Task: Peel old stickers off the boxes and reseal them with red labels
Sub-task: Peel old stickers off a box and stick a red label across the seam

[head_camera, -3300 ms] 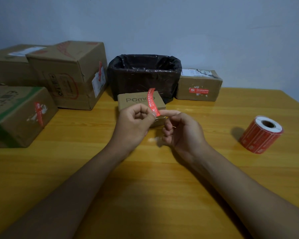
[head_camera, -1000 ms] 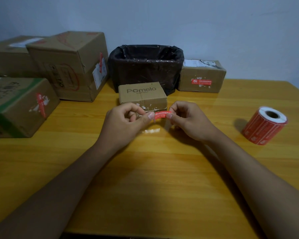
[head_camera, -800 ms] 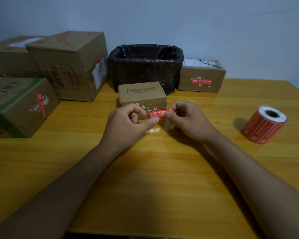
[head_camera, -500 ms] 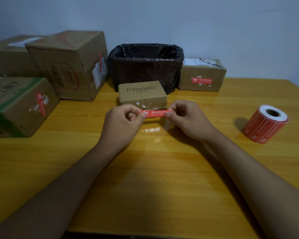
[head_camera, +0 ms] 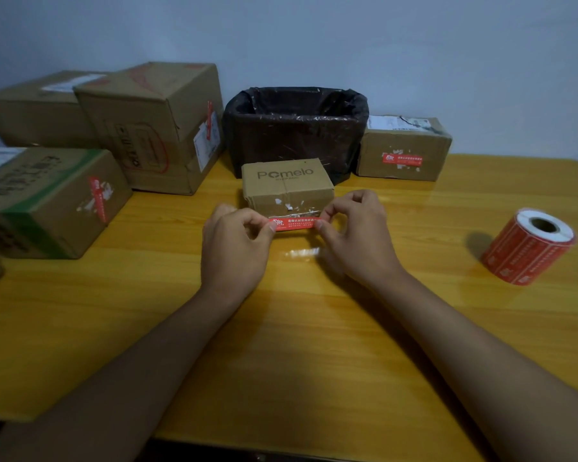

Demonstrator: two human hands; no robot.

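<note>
Two bare forearms reach forward over the yellow wooden bench (head_camera: 281,345), and between them a red label (head_camera: 295,223) is stretched flat and level, printed side up. The left hand (head_camera: 234,248) pinches the label's left end between thumb and forefinger, the other fingers curled in; the right hand (head_camera: 354,235) pinches the right end the same way. The label hangs just in front of the lower front face of a small brown box marked Pomelo (head_camera: 287,186), whose front shows white scraps of torn sticker; whether the label touches the cardboard cannot be told. Off to the right, well apart from the hands, a roll of red labels (head_camera: 528,248) lies tilted on the bench. Behind the Pomelo box stands a bin lined with a black bag (head_camera: 294,131). To the bin's right sits a box with a red label on its front (head_camera: 404,148). On the left are a green-striped box (head_camera: 47,201) bearing a red label, a tall tilted box (head_camera: 154,128), and a flat box (head_camera: 37,108) against the pale wall
</note>
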